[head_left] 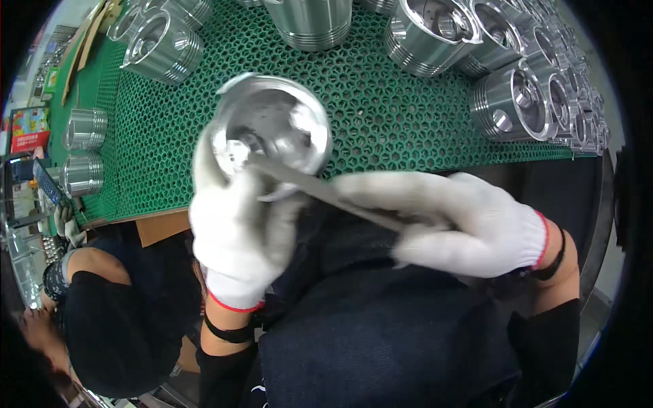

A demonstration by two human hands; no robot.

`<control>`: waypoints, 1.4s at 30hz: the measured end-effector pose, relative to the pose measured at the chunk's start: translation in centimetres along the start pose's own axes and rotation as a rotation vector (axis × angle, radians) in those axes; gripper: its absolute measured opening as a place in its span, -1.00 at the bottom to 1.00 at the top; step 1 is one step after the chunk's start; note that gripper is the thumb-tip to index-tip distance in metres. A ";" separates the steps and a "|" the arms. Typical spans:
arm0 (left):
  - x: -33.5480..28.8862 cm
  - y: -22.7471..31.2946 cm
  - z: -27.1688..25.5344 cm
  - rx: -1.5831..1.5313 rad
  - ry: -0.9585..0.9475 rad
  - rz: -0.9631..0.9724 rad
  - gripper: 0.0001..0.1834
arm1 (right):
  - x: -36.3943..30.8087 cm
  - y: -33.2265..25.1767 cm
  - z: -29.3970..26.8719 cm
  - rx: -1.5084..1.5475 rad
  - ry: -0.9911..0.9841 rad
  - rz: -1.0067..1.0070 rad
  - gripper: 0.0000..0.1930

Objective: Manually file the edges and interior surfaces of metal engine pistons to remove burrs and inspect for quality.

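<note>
A shiny metal piston [282, 122] is gripped by my left hand [238, 231], its hollow side facing up toward me. My left glove wraps its near left side, at the front edge of the green mat. In my right hand [469, 221] is a long, narrow grey file [340, 200], pinched between thumb and fingers. Its far end reaches over the piston's rim into the hollow, close to my left fingers. Motion blurs the tool, so its surface texture cannot be made out. Both hands wear white knitted gloves with red cuff edges.
Several like pistons stand on the green perforated mat [381, 122], including one at the top left [163, 47] and one at the right [513, 102], with more crowded behind. Two lie at the left edge. At lower left another person [115, 326] works with a gloved hand.
</note>
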State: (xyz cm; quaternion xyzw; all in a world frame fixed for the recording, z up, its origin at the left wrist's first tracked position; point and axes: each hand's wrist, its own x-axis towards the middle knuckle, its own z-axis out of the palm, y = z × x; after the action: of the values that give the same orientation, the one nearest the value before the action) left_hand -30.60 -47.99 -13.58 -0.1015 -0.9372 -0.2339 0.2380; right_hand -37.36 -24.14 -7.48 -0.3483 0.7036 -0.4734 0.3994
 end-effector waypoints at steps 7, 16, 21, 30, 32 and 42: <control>-0.1 0.3 -0.2 -0.296 0.004 -0.329 -0.59 | 1.5 2.0 1.3 -0.021 0.121 -0.218 -0.32; 0.4 1.6 0.0 -0.038 -0.068 -0.071 -0.60 | 3.4 1.5 1.0 0.009 0.149 -0.187 -0.46; 0.2 0.6 0.1 -0.060 -0.070 -0.065 -0.65 | -0.4 1.0 -0.6 0.199 0.030 0.084 -0.39; 0.1 -0.2 -0.2 -0.073 -0.070 0.004 -0.58 | -2.3 3.2 -1.2 -0.057 0.398 -0.004 -0.33; 0.0 -0.3 -0.1 -0.266 -0.015 -0.075 -0.41 | -2.1 4.5 -1.4 -0.254 0.359 -0.068 -0.33; -2.2 3.1 -5.4 -0.767 -0.554 -0.313 0.28 | -1.8 7.0 -2.4 -0.348 0.469 0.070 -0.38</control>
State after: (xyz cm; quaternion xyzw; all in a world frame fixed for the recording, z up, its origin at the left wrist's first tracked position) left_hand -25.58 -48.11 -9.28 -0.0981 -0.8157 -0.5589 -0.1125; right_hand -39.51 -19.50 -13.13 -0.2682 0.8590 -0.3988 0.1763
